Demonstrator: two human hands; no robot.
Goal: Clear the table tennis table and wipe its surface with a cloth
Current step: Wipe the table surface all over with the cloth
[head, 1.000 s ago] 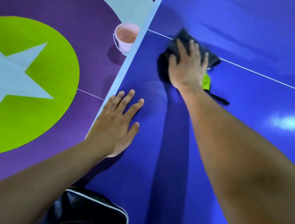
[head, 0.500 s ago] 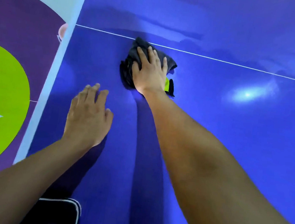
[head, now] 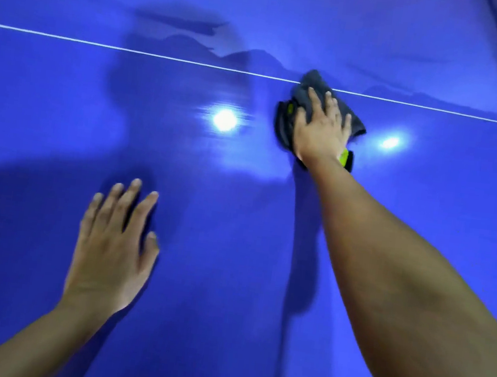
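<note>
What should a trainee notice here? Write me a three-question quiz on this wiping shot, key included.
1. True or false: the left hand, over the table, holds nothing.
2. How far does the cloth under the right hand reach? A) across the white line B) well short of it C) off the table.
3. How many bright light reflections show on the table?
Key: 1 true; 2 A; 3 two.
</note>
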